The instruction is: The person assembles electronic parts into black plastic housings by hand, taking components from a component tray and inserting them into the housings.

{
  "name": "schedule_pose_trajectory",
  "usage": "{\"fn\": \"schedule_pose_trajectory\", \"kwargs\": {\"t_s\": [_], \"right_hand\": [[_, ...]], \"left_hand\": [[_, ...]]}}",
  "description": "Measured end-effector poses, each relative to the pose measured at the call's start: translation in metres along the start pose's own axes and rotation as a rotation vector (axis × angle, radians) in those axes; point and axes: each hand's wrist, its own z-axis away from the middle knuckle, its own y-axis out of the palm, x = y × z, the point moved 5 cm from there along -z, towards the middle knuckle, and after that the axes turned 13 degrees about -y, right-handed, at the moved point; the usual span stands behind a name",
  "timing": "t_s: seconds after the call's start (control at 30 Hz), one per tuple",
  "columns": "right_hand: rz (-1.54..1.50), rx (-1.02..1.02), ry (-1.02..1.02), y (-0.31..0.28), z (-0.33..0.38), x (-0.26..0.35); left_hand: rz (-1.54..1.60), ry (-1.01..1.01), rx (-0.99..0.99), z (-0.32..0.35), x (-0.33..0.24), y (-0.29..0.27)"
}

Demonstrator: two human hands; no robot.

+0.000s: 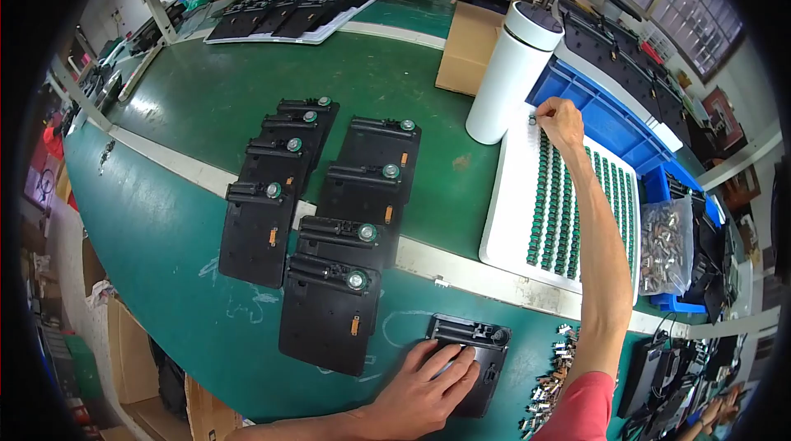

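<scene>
My left hand [420, 396] lies over a black plastic panel [474, 400] on the near bench, fingers spread and slightly bent across its left side. Something pale shows between those fingers, too covered to name. Stretched far forward, my right hand [563, 124] pinches a small round part [533, 120] at the far left corner of a white foam tray [511, 227]. Rows of small green round parts [544, 210] stand in this tray; my forearm hides some. Left of centre, black panels [325, 334] overlap in two columns, each with a round silver-and-green piece near its top.
A tall white bottle [511, 70] stands at the tray's far left, beside a cardboard piece [470, 50]. Blue crates [606, 103] border the tray, near a clear bag of metal parts [666, 243]. Small metal parts [548, 392] lie in a pile by my right sleeve. More panels [288, 13] sit far back.
</scene>
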Motion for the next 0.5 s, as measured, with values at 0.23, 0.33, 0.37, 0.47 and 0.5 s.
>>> {"fn": "schedule_pose_trajectory", "kwargs": {"t_s": [0.23,0.33,0.37,0.47,0.5], "right_hand": [[-0.062,-0.006,-0.045,-0.002,0.006,0.001],[-0.001,0.0,-0.058,-0.004,0.008,0.011],[0.029,0.022,-0.059,-0.003,0.008,0.015],[0.032,0.058,-0.028,0.0,0.002,0.013],[0.013,0.077,0.003,0.001,-0.001,0.009]], "left_hand": [[0.008,-0.016,-0.024,-0.004,-0.004,0.0],[0.011,-0.017,-0.004,-0.006,-0.003,0.0],[0.019,-0.018,0.0,-0.006,-0.003,0.0],[0.033,-0.019,-0.014,-0.004,-0.001,0.002],[0.031,-0.024,-0.015,-0.004,-0.001,0.002]]}}
